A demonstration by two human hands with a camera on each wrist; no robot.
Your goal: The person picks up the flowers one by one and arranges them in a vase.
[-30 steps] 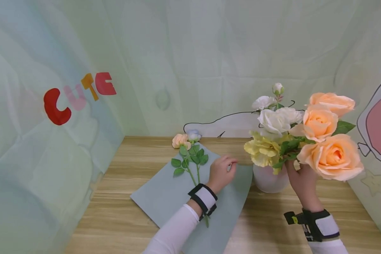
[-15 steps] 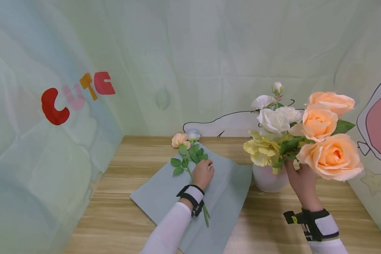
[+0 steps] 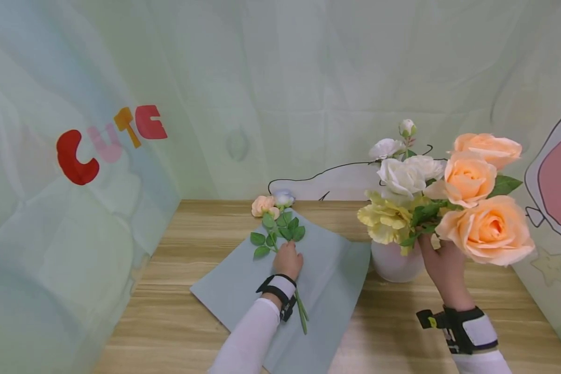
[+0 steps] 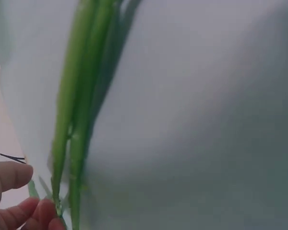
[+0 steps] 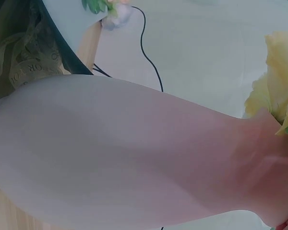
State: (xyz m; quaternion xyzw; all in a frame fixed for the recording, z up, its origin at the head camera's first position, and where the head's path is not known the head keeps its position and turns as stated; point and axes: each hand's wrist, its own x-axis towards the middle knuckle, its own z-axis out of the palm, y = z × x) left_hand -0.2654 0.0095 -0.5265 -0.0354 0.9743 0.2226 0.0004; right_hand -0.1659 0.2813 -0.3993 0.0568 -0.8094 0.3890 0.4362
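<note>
Probably light and bendy, the flower stems suited mid-length pinching, left hand loosely parted there, right hand unclear in grip.

peach flwr, lt-blue flwr, stems on grey paper, upright pink-white vase w/ blooms

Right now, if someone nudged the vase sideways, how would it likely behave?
The vase may be apt to tip, since big blooms spread high and wide above its narrow neck. Its curved body looks smooth, so it could be slippery to hold. It probably keeps its shape when pushed, as no dents or folds show; its material can't be told.
</note>
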